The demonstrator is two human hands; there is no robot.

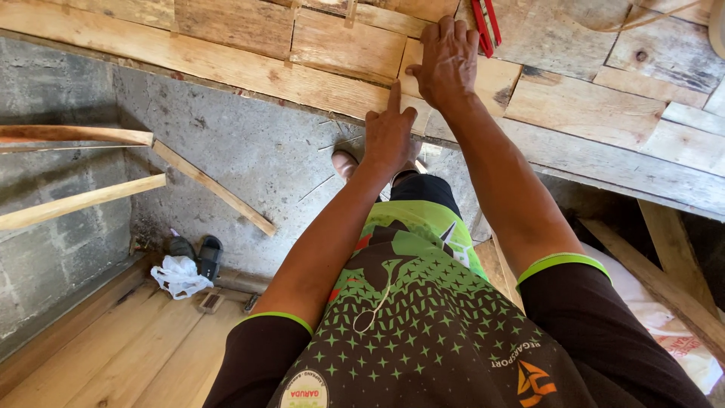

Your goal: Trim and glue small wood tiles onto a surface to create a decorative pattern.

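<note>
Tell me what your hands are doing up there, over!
Left hand pointing one finger at the pale wooden plank wall. Right hand flat on a short pale wooden board, holding nothing. Red plastic clamp just beside the right fingers.

Grey concrete floor (249,151), block wall (53,219), pale plank flooring (113,355) in daylight

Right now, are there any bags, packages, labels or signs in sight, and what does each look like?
Crumpled white plastic bag: on the floor at lower left, beside a pair of dark sandals.
White sack: lower right, under a slanting wooden beam, with some reddish print.
Round badge: on the green-patterned shirt, bottom centre, pale with a red band.
No signs or screens.
</note>
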